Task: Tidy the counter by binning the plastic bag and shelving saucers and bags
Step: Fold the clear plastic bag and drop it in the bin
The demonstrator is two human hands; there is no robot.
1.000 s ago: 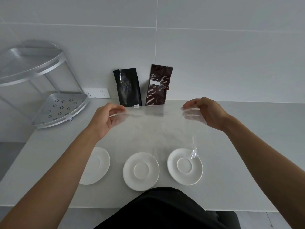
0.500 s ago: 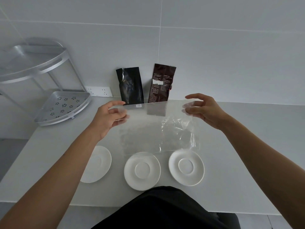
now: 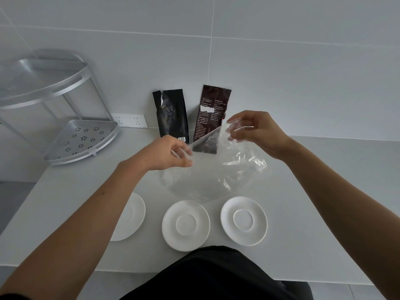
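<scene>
clear plastic bag (image 3: 213, 169) held up, three saucers (image 3: 185, 225), two bags (image 3: 172, 114)

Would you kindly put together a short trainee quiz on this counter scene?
1. How many white saucers lie on the counter?
2. True or false: both hands hold the clear plastic bag.
3. Which stands nearer the corner rack: A) black bag B) brown bag?

Key: 1. Three: left saucer, middle saucer, right saucer. 2. True: left hand, right hand. 3. A.
</scene>
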